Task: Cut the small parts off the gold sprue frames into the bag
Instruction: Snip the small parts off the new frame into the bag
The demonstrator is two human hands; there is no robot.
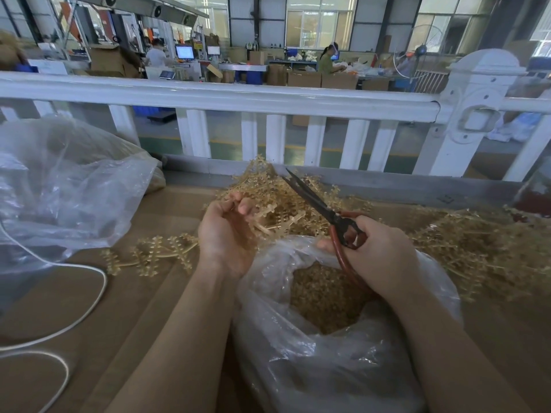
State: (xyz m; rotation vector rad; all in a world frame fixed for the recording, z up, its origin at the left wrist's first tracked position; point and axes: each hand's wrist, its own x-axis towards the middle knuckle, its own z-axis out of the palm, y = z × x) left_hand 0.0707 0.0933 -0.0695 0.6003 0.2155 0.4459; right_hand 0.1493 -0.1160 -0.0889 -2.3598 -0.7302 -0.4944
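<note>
Holding a pair of scissors [325, 208] by their red handles, the right hand [378, 254] has its fingers curled through and around the loops, blades nearly closed and pointing up and away to the left. The left hand [229, 231] sits palm up just left of the blades, fingers curled toward the thumb around the stem of a gold sprue frame [268, 217]; how firmly it pinches the stem is hard to judge, since the fingertips blur into the pile behind.

Both hands hover over the mouth of a clear plastic bag [313, 353] that stands open between the forearms, with a heap of cut small parts [322, 296] inside. Behind the hands lies a pile of sprue frames [298, 198], and a larger pile [483, 251] spreads out to the right of the bag. A single frame [152, 254] lies flat on the brown cardboard surface [143, 308] to the left of the left wrist.

Farther left sits a second, crumpled clear bag [59, 186], and a white cable [74, 308] loops across the cardboard. A white railing [238, 99] runs behind the work surface.
</note>
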